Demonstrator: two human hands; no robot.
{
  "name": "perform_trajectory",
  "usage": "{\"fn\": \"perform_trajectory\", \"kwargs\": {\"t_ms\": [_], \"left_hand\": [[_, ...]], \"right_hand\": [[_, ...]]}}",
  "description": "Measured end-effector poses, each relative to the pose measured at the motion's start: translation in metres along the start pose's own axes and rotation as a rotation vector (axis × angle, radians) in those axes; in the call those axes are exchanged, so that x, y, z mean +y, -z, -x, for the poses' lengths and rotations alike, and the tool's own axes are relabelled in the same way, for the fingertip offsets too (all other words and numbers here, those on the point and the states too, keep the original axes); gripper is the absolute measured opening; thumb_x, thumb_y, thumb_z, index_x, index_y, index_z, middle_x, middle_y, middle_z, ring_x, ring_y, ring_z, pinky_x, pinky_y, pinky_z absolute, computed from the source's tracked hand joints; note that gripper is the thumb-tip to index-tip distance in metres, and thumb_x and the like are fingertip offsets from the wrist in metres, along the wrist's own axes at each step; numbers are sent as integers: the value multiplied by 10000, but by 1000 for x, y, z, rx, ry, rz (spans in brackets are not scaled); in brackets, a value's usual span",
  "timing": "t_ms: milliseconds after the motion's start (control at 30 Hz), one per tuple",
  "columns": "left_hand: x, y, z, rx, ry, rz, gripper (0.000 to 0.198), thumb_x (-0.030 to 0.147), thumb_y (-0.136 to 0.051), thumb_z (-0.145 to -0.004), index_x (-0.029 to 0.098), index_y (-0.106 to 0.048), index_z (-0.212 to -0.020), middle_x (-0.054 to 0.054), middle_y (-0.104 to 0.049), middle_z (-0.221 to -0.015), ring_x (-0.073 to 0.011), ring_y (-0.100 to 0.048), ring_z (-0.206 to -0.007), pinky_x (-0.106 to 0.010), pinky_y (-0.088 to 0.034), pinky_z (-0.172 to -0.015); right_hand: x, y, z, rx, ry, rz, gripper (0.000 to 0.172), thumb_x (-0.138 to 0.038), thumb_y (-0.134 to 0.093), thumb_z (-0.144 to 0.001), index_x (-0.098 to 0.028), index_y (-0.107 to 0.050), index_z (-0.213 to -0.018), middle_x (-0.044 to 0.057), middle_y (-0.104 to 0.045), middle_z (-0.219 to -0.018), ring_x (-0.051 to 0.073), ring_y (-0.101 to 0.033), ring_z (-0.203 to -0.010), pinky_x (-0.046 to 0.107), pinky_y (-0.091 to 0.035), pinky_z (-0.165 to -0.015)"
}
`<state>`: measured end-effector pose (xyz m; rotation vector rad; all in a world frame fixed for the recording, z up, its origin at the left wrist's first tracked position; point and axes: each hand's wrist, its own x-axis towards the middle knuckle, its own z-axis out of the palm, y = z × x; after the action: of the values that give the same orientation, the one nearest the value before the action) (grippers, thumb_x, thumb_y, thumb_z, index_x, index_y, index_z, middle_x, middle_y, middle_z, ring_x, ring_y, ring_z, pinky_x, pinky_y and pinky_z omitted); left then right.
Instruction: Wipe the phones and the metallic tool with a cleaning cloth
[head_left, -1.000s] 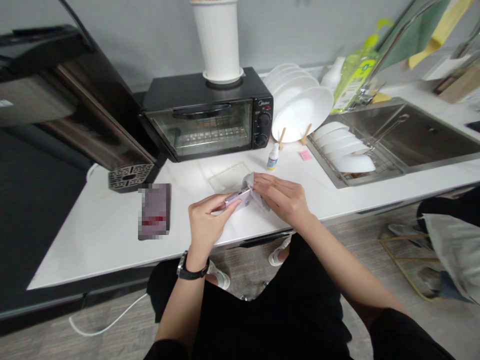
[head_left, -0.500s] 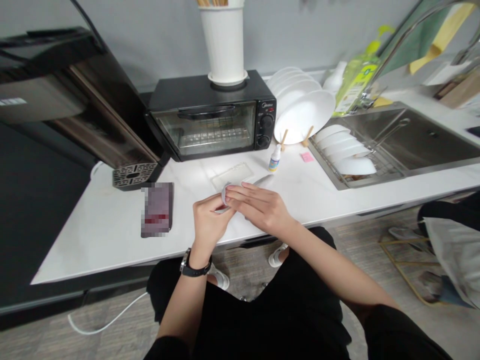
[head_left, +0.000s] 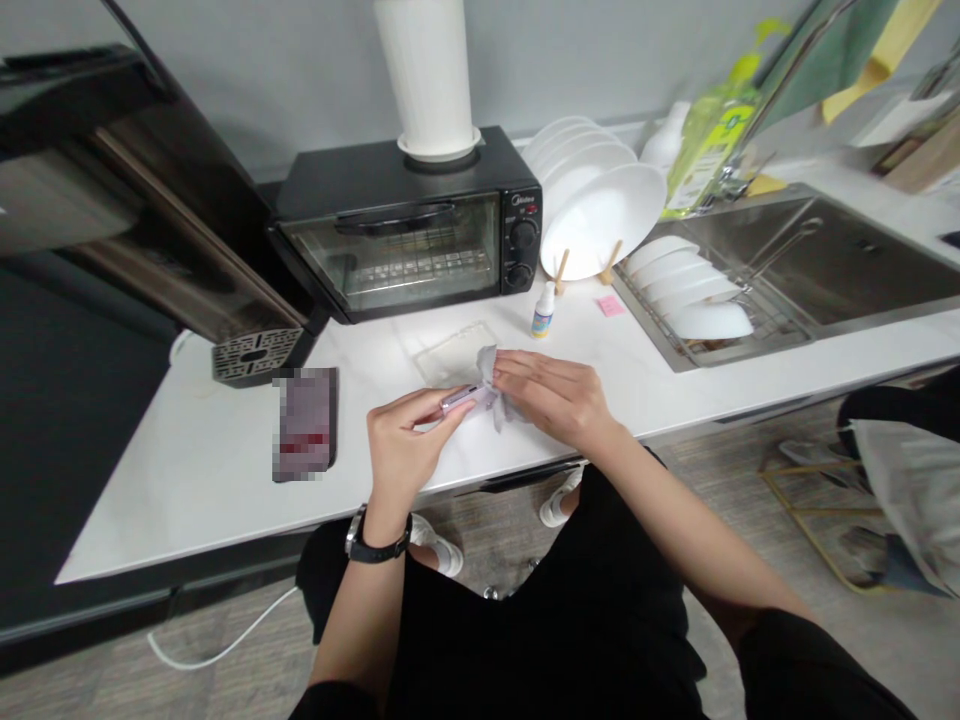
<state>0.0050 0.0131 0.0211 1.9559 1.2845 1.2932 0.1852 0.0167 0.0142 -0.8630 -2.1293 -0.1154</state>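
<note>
My left hand [head_left: 405, 435] pinches one end of a thin, pale pink phone [head_left: 459, 398], held edge-up over the counter. Around the phone's other end, my right hand [head_left: 562, 395] is closed on a crumpled light grey cloth [head_left: 487, 362], whose loose folds hang below the fingers. Whether it is fabric or tissue I cannot tell. Just behind my hands a clear, flat phone case [head_left: 450, 352] lies on the white counter [head_left: 202, 480]. A small white bottle [head_left: 542, 312] with a coloured label stands upright beyond my right hand.
Behind the counter items sits a black toaster oven [head_left: 405, 245] with a white pot [head_left: 427, 80] on top. White plates [head_left: 604, 220] stand in a rack beside the sink [head_left: 847, 260]. A blurred-out dark rectangle [head_left: 306, 425] lies left, near a drinks machine [head_left: 259, 355].
My right hand has slid right with the cloth, and more of the phone's edge shows between my hands. The view has shifted slightly.
</note>
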Motion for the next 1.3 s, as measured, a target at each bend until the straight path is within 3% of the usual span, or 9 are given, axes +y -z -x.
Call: {"fn": "perform_trajectory", "kwargs": {"t_ms": [200, 333, 433, 567, 800, 1133, 1233, 1300], "left_hand": [[0, 0, -1, 3, 6, 3, 193, 234, -566, -579, 299, -566, -761, 52, -604, -715, -153, -536, -583, -294, -444, -491], [2, 0, 0, -8, -3, 11, 167, 237, -556, -583, 294, -563, -740, 47, -598, -698, -157, -529, -577, -303, -436, -484], [0, -1, 0, -30, -36, -31, 19, 241, -543, -583, 255, -551, -574, 44, -549, -541, -137, -485, -481, -287, -402, -447], [-5, 1, 0, -17, -55, -85, 189, 245, -508, -599, 216, -444, -423, 43, -417, -409, -107, -391, -396, -258, -341, -395], [-8, 4, -2, -74, -79, -56, 168, 243, -500, -595, 193, -435, -448, 41, -387, -426, -90, -358, -417, -231, -323, -403], [-3, 4, 0, -69, -56, -71, 162, 228, -503, -605, 186, -462, -454, 31, -434, -441, -99, -395, -430, -242, -341, -428], [-4, 1, -1, -46, -66, -44, 31, 234, -527, -594, 222, -554, -587, 27, -544, -551, -120, -464, -481, -260, -389, -458], [-3, -1, -2, -40, -69, -19, 112, 234, -543, -588, 246, -574, -695, 29, -587, -651, -128, -501, -537, -266, -419, -489]], "right_hand": [[3, 5, 2, 7, -30, 6, 340, -113, -425, -697, -234, -441, -1014, -22, -477, -1031, 160, -395, -982, 290, -365, -870], [-8, 0, -2, 25, -34, 19, 311, -115, -436, -690, -221, -472, -981, -12, -501, -1003, 161, -404, -974, 271, -369, -868], [-27, -8, -9, -28, 29, 45, 299, -120, -432, -697, -188, -467, -986, 6, -469, -1044, 155, -361, -1010, 264, -313, -911], [-43, -14, -18, -92, 98, 91, 304, -126, -417, -711, -146, -438, -1014, 34, -406, -1105, 142, -296, -1054, 263, -257, -942], [-41, -11, -20, -80, 109, 141, 282, -131, -414, -717, -158, -445, -996, 22, -421, -1093, 126, -287, -1057, 263, -280, -926], [-38, -15, -16, -85, 68, 84, 313, -123, -423, -713, -169, -427, -1022, -1, -403, -1109, 127, -297, -1053, 252, -260, -939], [-23, -13, -10, -34, 13, 24, 323, -118, -429, -705, -199, -432, -1018, -17, -446, -1069, 130, -339, -1027, 245, -307, -911], [-12, -11, -5, 22, -21, -4, 321, -116, -429, -701, -224, -443, -1003, -26, -472, -1039, 135, -371, -1003, 253, -348, -881]]}}
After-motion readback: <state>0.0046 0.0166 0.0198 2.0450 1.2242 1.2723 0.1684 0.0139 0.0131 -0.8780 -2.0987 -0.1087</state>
